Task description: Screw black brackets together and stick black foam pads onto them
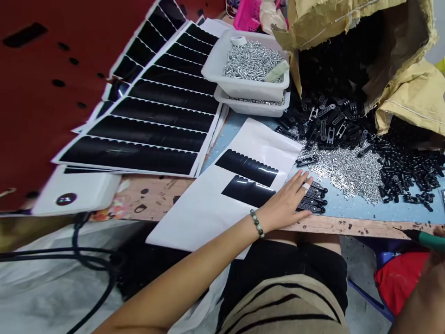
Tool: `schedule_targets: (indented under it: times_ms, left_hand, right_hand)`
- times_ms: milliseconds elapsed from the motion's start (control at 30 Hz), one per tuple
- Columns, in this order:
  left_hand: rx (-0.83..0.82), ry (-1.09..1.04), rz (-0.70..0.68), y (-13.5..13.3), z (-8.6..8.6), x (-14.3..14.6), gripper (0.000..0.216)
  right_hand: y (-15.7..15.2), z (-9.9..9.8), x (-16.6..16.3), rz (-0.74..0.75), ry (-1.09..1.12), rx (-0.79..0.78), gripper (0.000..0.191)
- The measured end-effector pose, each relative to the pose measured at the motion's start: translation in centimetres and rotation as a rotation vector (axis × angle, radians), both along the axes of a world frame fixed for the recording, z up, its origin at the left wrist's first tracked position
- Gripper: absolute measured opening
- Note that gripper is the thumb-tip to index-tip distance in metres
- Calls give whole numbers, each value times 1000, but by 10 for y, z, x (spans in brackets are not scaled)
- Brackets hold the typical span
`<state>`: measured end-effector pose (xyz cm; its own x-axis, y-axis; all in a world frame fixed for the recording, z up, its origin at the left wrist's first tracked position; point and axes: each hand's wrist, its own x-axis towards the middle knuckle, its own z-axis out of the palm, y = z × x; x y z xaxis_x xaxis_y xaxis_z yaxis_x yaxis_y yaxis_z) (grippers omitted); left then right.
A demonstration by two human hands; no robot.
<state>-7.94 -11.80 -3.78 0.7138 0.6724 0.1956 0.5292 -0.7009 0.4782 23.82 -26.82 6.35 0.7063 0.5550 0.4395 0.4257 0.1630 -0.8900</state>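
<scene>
My left hand lies flat with its fingers spread, a beaded bracelet at the wrist and a white band on one finger. Its fingertips rest on a row of slim black plastic pieces side by side near the table's front edge. Under the palm and wrist is a white backing sheet with two strips of black stickers, hanging over the edge. At the far right, my right hand, partly cut off and dark, grips a green screwdriver with a black cone nose and thin bit pointing left.
Loose silver screws and nuts are heaped beside black plastic parts. Behind them a torn paper sack spills more parts. White tubs of screws stand stacked at the back. Sheets of black stickers lie left, against a red panel.
</scene>
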Motion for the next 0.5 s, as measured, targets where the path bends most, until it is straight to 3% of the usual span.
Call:
schedule_targets:
  times_ms: [67,167,233,367,500]
  left_hand:
    - [18,3,-5,1,0,2,80]
    - [15,11,-5,1,1,2,79]
    - [-1,13,-3,1,2,3,80]
    - [-18,-28,3,1,0,4,80]
    - [-31,-83,5,0,0,4,79]
  right_hand:
    - [26,-3,-18,27,24,132,35]
    - [71,-3,-59,347,105,139,36]
    - [99,-1,-86,483,109,132,25]
    - [136,-3,-127,586,90,165,14]
    - [149,-9,-143,659,114,212,12]
